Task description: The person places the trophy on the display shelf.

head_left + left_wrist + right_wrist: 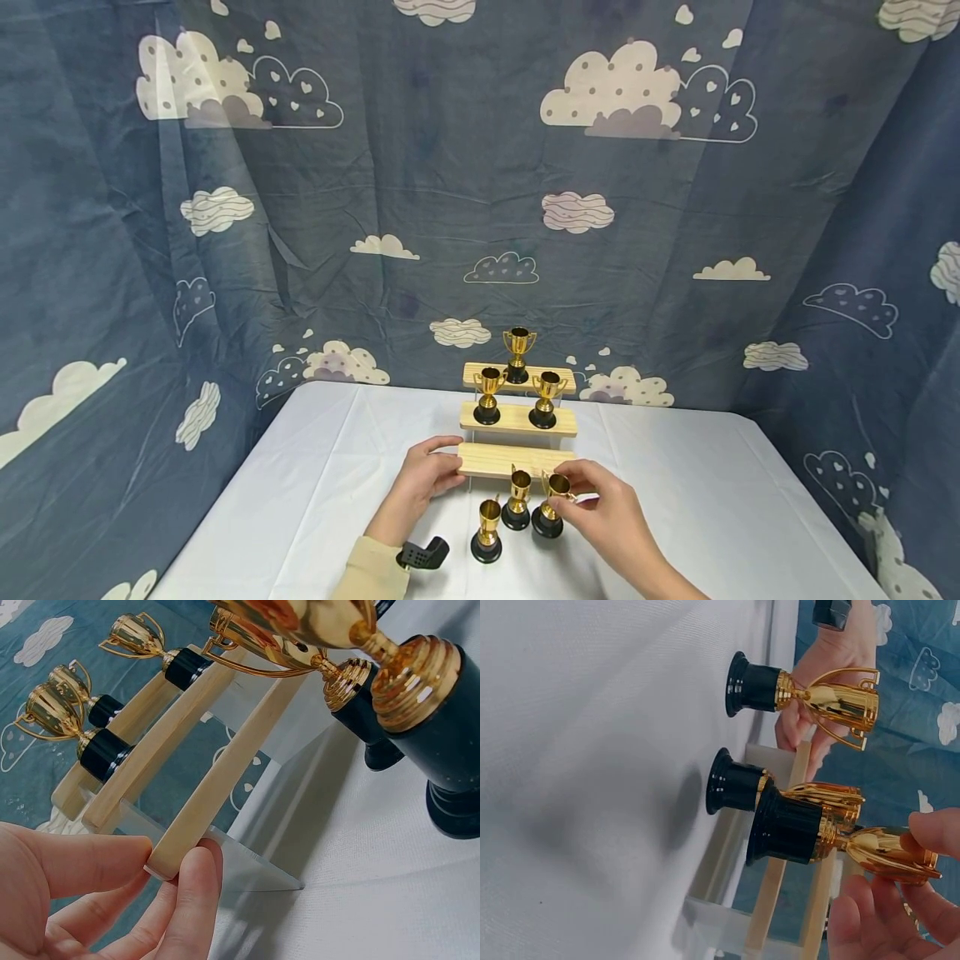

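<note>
My left hand [423,482] pinches the left end of the lowest wooden board [510,460] of a three-step display stand; the left wrist view shows thumb and fingers on the board's end [176,851]. With my right hand [611,508] I grip a small gold trophy [885,853] by its cup, its black base [786,829] pointing down to the tablecloth. Whether that base touches the cloth I cannot tell. Just left of it stands a second gold trophy [516,510], and a third trophy [487,537] stands nearer the front. All three are upright before the stand.
Two trophies, one left [488,400] and one right [545,404], stand on the middle board [517,418]. A single trophy [517,354] tops the highest board [555,381]. Clear side panels [262,866] support the boards. White cloth [675,500] covers the table; a cloud-patterned curtain [465,208] hangs behind.
</note>
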Available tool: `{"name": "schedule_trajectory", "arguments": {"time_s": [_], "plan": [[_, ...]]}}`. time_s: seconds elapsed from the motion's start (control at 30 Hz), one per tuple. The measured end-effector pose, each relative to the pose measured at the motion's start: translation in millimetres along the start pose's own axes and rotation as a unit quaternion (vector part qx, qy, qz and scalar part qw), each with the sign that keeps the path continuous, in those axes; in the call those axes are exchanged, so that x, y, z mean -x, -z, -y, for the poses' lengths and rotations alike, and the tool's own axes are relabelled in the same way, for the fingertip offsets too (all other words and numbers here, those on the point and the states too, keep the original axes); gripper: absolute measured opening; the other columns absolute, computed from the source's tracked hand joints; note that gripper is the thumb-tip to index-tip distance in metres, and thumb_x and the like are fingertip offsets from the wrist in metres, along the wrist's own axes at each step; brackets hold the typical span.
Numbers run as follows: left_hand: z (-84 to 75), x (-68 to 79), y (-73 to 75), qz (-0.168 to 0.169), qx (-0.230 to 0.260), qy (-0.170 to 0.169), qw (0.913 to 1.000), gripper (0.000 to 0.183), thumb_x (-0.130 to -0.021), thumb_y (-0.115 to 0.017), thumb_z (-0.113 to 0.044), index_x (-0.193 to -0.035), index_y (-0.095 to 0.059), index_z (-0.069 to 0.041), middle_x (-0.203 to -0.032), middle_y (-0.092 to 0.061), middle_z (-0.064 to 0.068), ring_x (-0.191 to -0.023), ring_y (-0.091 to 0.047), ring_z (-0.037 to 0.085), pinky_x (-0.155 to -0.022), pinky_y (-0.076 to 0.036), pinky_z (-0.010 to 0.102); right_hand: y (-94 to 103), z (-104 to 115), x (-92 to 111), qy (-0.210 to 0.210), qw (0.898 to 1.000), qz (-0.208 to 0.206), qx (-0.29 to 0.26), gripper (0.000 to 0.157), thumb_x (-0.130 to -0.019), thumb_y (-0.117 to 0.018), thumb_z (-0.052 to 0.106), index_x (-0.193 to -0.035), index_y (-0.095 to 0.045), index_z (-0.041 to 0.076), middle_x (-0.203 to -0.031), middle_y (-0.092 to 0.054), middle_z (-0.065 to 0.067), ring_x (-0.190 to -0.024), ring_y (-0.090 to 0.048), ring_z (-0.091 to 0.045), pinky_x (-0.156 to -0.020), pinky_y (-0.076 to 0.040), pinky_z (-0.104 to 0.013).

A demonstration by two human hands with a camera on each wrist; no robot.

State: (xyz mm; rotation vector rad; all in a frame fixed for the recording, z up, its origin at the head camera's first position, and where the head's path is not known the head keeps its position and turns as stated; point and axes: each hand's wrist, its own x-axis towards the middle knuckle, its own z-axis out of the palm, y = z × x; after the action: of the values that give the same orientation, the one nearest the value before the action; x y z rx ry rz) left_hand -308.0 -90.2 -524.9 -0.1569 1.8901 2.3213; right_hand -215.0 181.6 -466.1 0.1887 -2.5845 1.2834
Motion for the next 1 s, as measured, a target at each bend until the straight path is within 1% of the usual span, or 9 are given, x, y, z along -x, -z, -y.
{"name": "schedule_trajectory", "arguments": {"time_s": [0.17, 0.4, 0.6, 1.0], "plan": [[-1.6, 0.7, 0.0, -0.007, -0.005, 0.006, 0.9999, 0.049, -0.081, -0.066, 0.007, -0.130, -0.063, 0.002, -0.094, -0.063, 0.014, -0.069, -0.067, 0.017, -0.068, -0.063, 0.031, 2.3, 3.0, -2.0, -0.008, 1.000, -0.002, 0.007, 0.038, -0.075, -0.088, 0.013, -0.108, -0.072, 0.021, -0.095, -0.068, 0.012, -0.088, -0.065, -0.010, -0.072, -0.058, -0.026], [-2.4, 1.3, -0.4, -0.005, -0.003, 0.005, 1.0000, 0.050, -0.080, -0.066, 0.007, -0.130, -0.063, 0.002, -0.093, -0.063, 0.015, -0.069, -0.067, 0.017, -0.068, -0.062, 0.030, 5.6, 4.4, -3.4, 0.002, 1.000, -0.009, -0.002, 0.037, -0.076, -0.088, 0.013, -0.107, -0.071, 0.024, -0.096, -0.068, 0.011, -0.090, -0.066, -0.012, -0.072, -0.058, -0.025], [-2.1, 1.7, -0.1, -0.003, 0.000, 0.005, 1.0000, 0.050, -0.080, -0.066, 0.008, -0.130, -0.063, 0.002, -0.093, -0.062, 0.015, -0.069, -0.067, 0.017, -0.067, -0.062, 0.030, 8.2, 5.0, -5.1, 0.009, 1.000, -0.019, -0.003, 0.037, -0.075, -0.088, 0.012, -0.106, -0.072, 0.025, -0.096, -0.068, 0.011, -0.089, -0.066, -0.012, -0.072, -0.058, -0.025], [-2.3, 3.0, -0.4, 0.000, 0.001, 0.002, 1.0000, 0.051, -0.081, -0.066, 0.007, -0.131, -0.061, 0.002, -0.094, -0.063, 0.014, -0.069, -0.067, 0.017, -0.068, -0.063, 0.031, 10.4, 7.2, -7.9, 0.010, 1.000, -0.025, -0.011, 0.042, -0.076, -0.088, 0.013, -0.113, -0.071, 0.023, -0.094, -0.069, 0.010, -0.088, -0.066, -0.010, -0.072, -0.058, -0.025]]}}
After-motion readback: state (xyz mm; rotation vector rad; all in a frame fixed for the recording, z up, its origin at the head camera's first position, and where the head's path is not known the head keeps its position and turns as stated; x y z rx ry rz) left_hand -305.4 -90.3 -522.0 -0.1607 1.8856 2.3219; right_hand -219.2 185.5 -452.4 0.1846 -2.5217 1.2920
